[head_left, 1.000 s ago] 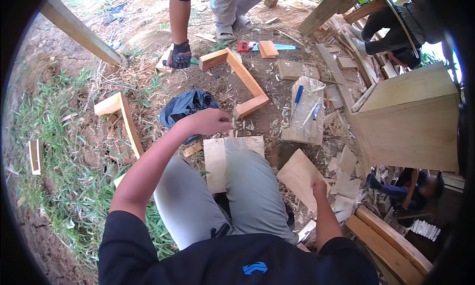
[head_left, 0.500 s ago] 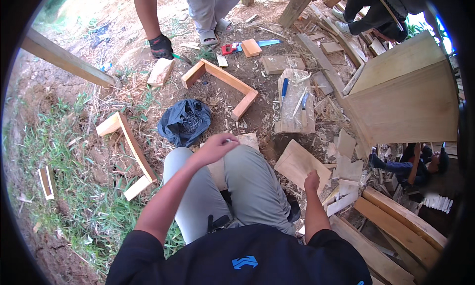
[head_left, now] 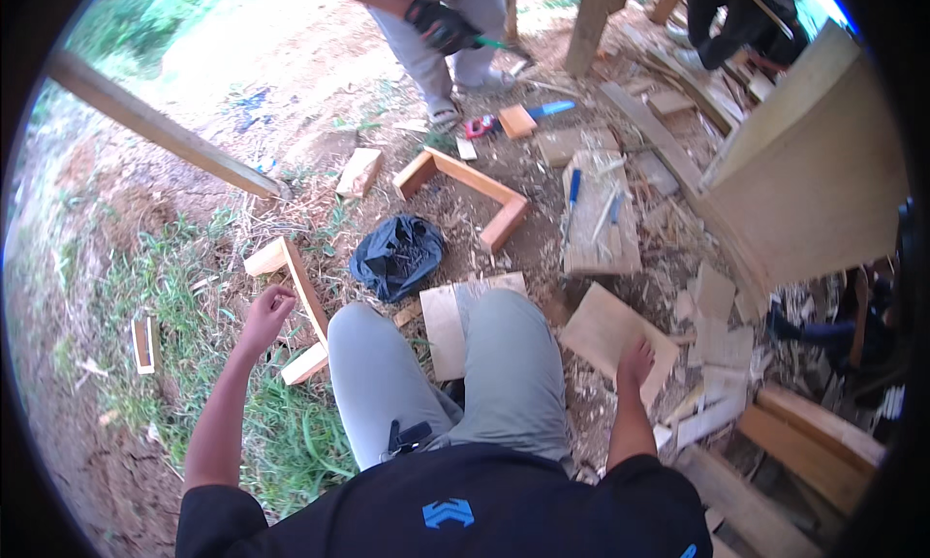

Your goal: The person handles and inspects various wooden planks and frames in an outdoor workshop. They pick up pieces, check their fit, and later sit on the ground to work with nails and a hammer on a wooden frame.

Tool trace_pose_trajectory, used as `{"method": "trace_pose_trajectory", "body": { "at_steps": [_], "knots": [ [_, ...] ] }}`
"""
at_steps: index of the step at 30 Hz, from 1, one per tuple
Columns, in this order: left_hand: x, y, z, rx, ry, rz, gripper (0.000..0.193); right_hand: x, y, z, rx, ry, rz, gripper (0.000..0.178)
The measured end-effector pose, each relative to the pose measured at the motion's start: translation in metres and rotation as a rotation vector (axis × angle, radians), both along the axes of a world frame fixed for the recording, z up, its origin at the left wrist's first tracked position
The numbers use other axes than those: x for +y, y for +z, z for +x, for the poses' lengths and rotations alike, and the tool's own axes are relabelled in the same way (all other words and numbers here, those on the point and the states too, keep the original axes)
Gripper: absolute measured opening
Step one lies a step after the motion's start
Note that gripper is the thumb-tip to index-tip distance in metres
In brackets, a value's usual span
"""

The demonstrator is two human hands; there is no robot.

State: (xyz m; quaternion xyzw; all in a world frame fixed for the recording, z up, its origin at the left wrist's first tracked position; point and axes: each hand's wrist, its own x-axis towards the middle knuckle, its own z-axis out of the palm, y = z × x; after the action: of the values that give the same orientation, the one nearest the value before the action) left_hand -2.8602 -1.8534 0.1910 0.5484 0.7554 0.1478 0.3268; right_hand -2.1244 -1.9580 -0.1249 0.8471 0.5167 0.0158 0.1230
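My left hand [head_left: 269, 318] is beside a three-sided wooden frame [head_left: 308, 292] on the grass, its fingers loosely bent and nothing visible in them. My right hand [head_left: 635, 362] hovers over, or rests on, a square wooden board [head_left: 605, 327] at the right; its fingers look slightly apart, and contact is unclear. Between my knees and a black plastic bag [head_left: 395, 258] lies another pale board [head_left: 443, 335], partly covered by my leg. Beyond the bag sits a second three-sided frame [head_left: 475, 177] of reddish wood.
A co-worker's gloved hand [head_left: 444, 27] holds a green-handled tool ahead. A red-handled saw [head_left: 481, 127] lies under a wood block [head_left: 516, 122]. Blue-handled chisels [head_left: 574, 187] rest on a thick plank [head_left: 596, 253]. Stacked beams [head_left: 804, 461] and a large panel [head_left: 814, 180] stand right.
My left hand has swung left from above my knee to the frame. My right hand stays by the square board, its fist loosened. The co-worker's gloved hand has lifted and moved right.
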Motion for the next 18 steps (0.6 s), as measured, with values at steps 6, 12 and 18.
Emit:
{"method": "trace_pose_trajectory", "body": {
  "at_steps": [6,12,18],
  "knots": [
    [-0.087,-0.023,0.012,-0.181,0.386,0.205,0.02,-0.012,-0.014,-0.015,0.297,0.129,0.224,0.042],
    [-0.119,-0.039,0.172,-0.219,0.539,0.233,0.021,-0.016,-0.007,0.011,0.345,0.206,0.337,0.04],
    [-0.13,-0.012,0.265,-0.08,0.46,0.333,0.021,-0.01,-0.001,0.009,0.386,0.183,0.323,0.034]
  ]
}}
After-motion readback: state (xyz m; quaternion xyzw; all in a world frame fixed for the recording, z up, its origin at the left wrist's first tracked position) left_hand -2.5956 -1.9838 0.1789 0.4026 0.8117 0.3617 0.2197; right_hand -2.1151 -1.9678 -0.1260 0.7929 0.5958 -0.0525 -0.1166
